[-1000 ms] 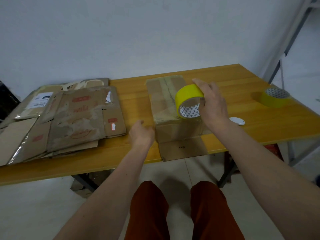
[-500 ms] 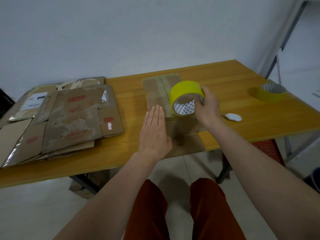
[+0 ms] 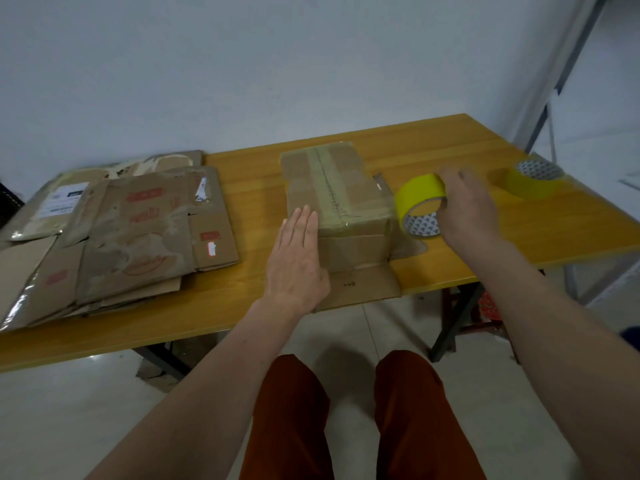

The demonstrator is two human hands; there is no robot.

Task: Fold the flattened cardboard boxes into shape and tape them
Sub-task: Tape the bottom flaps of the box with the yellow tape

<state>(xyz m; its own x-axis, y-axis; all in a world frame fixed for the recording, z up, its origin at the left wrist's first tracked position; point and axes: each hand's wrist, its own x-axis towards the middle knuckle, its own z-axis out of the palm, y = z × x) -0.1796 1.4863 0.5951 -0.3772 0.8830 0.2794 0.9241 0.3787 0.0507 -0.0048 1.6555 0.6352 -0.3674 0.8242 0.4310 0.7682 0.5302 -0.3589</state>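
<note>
One box (image 3: pixel 337 206) stands folded and taped, left hand (image 3: pixel 294 261) flat against it, right hand (image 3: pixel 465 206) gripping the tape (image 3: pixel 419 202); the flat boxes (image 3: pixel 117 233) remain untouched.

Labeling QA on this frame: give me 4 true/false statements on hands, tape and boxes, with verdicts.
1. The right hand grips a yellow tape roll. True.
2. The left hand is curled into a fist. False: its fingers lie straight, flat against the folded box.
3. A second tape roll sits on the table further right. True.
4. The flattened boxes lie right of the folded box. False: they lie to its left.
</note>
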